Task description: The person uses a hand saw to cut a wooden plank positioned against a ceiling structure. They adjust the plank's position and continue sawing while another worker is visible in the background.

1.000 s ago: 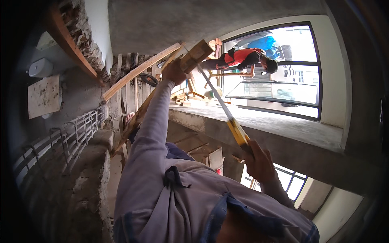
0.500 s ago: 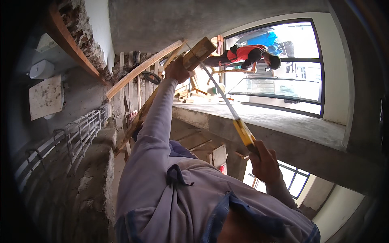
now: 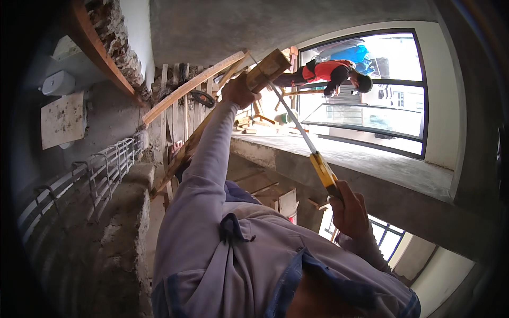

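In my raised left hand (image 3: pixel 239 93), the fingers are wrapped round a thick wooden beam (image 3: pixel 269 70) near its cut end. The beam runs back down past my left forearm. A handsaw (image 3: pixel 295 124) with a yellow and black handle lies across the beam, its blade crossing the wood just beyond my left hand. My right hand (image 3: pixel 351 211) is closed on that handle, lower and to the right. How deep the blade sits in the wood cannot be made out.
Another person (image 3: pixel 331 73) in a red-orange and black top stands by the large window (image 3: pixel 371 95). A long timber (image 3: pixel 193 87) slants beyond my left arm. Steel rebar cages (image 3: pixel 108 167) lie at left, near a broken wall edge. Wood offcuts (image 3: pixel 257 124) are piled ahead.
The saw and my right hand have slid slightly forward along the stroke. My left hand keeps its grip on the beam. The other person's arms have drawn in, and the view has shifted a little.
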`<state>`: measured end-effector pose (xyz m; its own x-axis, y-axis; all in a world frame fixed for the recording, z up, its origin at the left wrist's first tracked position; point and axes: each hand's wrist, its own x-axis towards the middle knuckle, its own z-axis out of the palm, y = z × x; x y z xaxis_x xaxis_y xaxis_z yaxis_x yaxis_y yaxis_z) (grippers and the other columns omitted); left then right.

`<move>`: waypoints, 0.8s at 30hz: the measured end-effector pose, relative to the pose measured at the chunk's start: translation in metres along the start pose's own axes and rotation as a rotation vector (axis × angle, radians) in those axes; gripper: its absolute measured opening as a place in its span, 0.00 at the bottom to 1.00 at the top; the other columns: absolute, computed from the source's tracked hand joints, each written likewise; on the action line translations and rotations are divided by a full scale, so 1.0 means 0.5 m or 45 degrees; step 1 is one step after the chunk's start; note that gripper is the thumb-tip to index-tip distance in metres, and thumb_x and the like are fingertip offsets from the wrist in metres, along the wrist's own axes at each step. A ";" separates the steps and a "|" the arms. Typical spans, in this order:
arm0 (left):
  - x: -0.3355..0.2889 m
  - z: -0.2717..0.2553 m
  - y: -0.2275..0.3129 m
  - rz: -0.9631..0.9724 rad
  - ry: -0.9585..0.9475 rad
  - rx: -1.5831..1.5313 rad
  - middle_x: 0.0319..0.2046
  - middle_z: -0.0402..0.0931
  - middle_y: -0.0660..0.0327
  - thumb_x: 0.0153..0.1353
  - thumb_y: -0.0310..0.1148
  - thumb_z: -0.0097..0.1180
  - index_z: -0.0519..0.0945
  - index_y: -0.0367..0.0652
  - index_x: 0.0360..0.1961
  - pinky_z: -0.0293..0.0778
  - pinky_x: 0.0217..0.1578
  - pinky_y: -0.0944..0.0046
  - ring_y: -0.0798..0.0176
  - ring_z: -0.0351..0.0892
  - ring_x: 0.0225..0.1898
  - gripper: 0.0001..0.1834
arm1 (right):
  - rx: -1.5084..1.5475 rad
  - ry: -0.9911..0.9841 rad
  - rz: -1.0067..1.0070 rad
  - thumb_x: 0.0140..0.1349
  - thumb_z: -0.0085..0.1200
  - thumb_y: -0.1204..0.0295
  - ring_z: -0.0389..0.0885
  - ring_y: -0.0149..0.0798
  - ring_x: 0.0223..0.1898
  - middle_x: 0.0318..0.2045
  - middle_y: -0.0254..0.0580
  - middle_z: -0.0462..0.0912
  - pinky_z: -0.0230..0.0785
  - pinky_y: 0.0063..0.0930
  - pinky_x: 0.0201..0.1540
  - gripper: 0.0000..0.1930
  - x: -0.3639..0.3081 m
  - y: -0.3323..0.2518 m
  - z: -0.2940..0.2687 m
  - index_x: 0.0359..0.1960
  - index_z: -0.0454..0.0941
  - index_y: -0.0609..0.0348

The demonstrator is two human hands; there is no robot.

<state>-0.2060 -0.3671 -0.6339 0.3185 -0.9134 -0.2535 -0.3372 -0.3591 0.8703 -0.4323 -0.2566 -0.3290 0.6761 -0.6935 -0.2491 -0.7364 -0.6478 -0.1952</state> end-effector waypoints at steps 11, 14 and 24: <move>0.007 0.048 -0.026 0.106 -0.004 0.005 0.41 0.80 0.47 0.40 0.51 0.66 0.73 0.46 0.50 0.74 0.48 0.51 0.44 0.79 0.46 0.36 | 0.085 -0.010 0.065 0.66 0.48 0.66 0.79 0.59 0.25 0.23 0.53 0.80 0.69 0.49 0.24 0.09 0.206 0.059 0.136 0.44 0.72 0.55; 0.014 0.018 -0.002 0.032 0.006 -0.015 0.43 0.80 0.48 0.37 0.42 0.67 0.74 0.45 0.50 0.74 0.48 0.51 0.45 0.78 0.47 0.35 | -0.033 0.044 -0.053 0.64 0.49 0.72 0.79 0.53 0.22 0.22 0.48 0.79 0.70 0.45 0.25 0.16 -0.013 0.028 0.015 0.53 0.71 0.60; -0.007 0.040 0.001 0.116 0.015 0.018 0.41 0.80 0.46 0.40 0.48 0.66 0.76 0.44 0.46 0.75 0.47 0.50 0.44 0.80 0.45 0.31 | 0.133 0.072 -0.058 0.66 0.47 0.66 0.77 0.57 0.25 0.22 0.54 0.76 0.66 0.46 0.23 0.11 0.295 0.101 0.176 0.47 0.71 0.56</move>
<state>-0.2251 -0.3683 -0.6409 0.2966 -0.9400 -0.1684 -0.3777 -0.2774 0.8834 -0.3720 -0.3639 -0.4592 0.7071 -0.6828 -0.1841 -0.7016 -0.6446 -0.3038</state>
